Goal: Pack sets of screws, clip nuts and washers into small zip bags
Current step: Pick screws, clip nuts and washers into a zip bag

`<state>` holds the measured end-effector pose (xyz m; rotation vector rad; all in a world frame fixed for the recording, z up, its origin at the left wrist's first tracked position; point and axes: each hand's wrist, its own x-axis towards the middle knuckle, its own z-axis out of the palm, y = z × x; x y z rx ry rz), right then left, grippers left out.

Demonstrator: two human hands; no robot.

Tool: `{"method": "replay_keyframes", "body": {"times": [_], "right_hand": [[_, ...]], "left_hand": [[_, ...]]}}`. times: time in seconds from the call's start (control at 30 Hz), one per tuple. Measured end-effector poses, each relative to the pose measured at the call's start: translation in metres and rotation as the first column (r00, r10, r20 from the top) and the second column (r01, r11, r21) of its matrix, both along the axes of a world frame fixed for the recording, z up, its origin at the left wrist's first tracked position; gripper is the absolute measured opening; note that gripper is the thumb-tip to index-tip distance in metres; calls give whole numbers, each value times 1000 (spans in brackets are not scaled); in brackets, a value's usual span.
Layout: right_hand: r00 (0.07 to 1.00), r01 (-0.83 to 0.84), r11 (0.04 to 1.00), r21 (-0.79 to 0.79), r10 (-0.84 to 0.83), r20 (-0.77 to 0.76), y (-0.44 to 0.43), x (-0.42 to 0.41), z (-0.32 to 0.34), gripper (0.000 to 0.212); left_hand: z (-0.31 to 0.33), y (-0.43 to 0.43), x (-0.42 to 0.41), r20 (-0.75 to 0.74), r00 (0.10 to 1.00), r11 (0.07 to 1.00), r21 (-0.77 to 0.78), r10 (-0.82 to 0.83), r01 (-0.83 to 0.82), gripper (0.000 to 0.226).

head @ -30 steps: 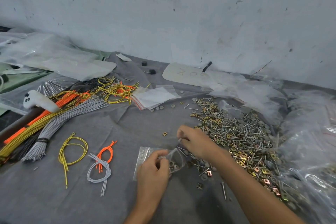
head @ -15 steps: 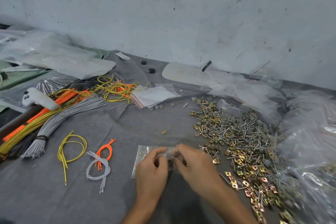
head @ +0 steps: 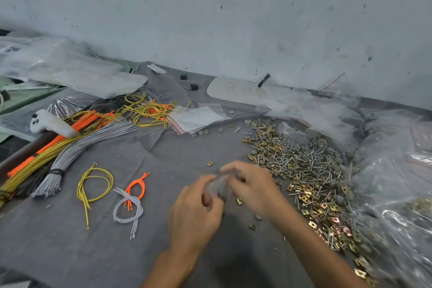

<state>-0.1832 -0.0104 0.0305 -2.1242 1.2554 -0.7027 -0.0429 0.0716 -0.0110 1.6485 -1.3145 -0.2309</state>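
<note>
Pinching a small zip bag (head: 218, 186) between them, your left hand (head: 195, 214) and right hand (head: 253, 188) meet just above the grey surface (head: 70, 248), each grip closed on the bag's blurred plastic; what it contains you cannot tell. Take that bag as your landmark. Just beside it on the near right lie a few stray clip nuts (head: 239, 201). To its left sit three loose cable loops: grey (head: 131, 208), orange (head: 136, 186) and yellow (head: 93, 184). To its right and beyond spreads the heap of screws, clip nuts and washers (head: 301, 166), bordered by crumpled clear plastic (head: 392, 177). Farther behind the bag rests a stack of empty zip bags (head: 198, 118), with bundled cables (head: 70, 140) well off to its far left, and the stained wall (head: 210, 18) behind everything.
</note>
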Motion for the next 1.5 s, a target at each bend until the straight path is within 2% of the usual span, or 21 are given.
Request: {"method": "replay_keyframes", "body": {"times": [0.07,0.2,0.3,0.37,0.47,0.57,0.73,0.87,1.0,1.17,1.23,1.27,1.3,1.33,1.37,1.4,1.43,1.5], "right_hand": [[992,-6,996,86,-5,124,-1,7,18,23],[931,-27,968,250,-66,358,3,18,55,25],[855,-60,954,295,-103,508,9,15,81,21],[806,-85,939,333,-131,577,12,9,93,18],[749,-132,913,387,-164,642,17,-4,102,16],[712,-183,886,426,-179,679,23,-17,106,17],[610,-229,861,455,-237,756,29,-30,107,18],[562,-232,863,449,-258,786,36,-37,106,18],[529,-251,856,452,-270,805,43,-43,103,19],[542,-240,853,464,-279,793,52,-50,99,28],[559,-245,853,461,-264,786,57,-53,99,31],[586,-229,866,444,-242,774,60,-54,99,32],[658,-174,902,395,-192,728,62,-57,99,33],[776,-79,953,293,-126,618,63,-60,98,32],[893,18,991,130,-75,445,64,-62,98,34],[960,51,997,-50,-35,277,65,-63,98,37],[988,30,981,-191,-1,152,65,-61,98,40],[997,-57,941,-334,71,28,66,-49,98,40]], "left_hand": [[8,3,6,-57,998,999,32,8,-6,33],[31,9,19,-168,986,1000,-24,-20,17,5],[54,16,25,-184,974,988,-97,-134,117,19],[65,19,25,-147,973,975,-160,-176,152,18],[76,20,24,-185,964,953,-268,-192,139,5],[85,21,23,-222,955,940,-320,-198,120,5],[87,28,6,-263,912,930,-278,-314,240,24],[88,32,-3,-214,895,899,-296,-392,323,31],[93,31,-8,-99,934,899,-325,-342,295,7],[104,31,-3,-131,949,917,-322,-287,233,3],[109,33,0,-87,959,920,-315,-271,232,6],[112,33,1,-37,963,921,-307,-266,242,8],[115,34,3,26,965,920,-294,-262,258,8],[117,35,5,95,961,920,-276,-260,276,6],[120,35,7,157,953,922,-254,-258,291,6],[122,36,8,201,945,925,-230,-260,303,7],[124,36,9,223,937,927,-207,-267,313,8],[126,36,10,233,928,925,-176,-292,336,8]]}}
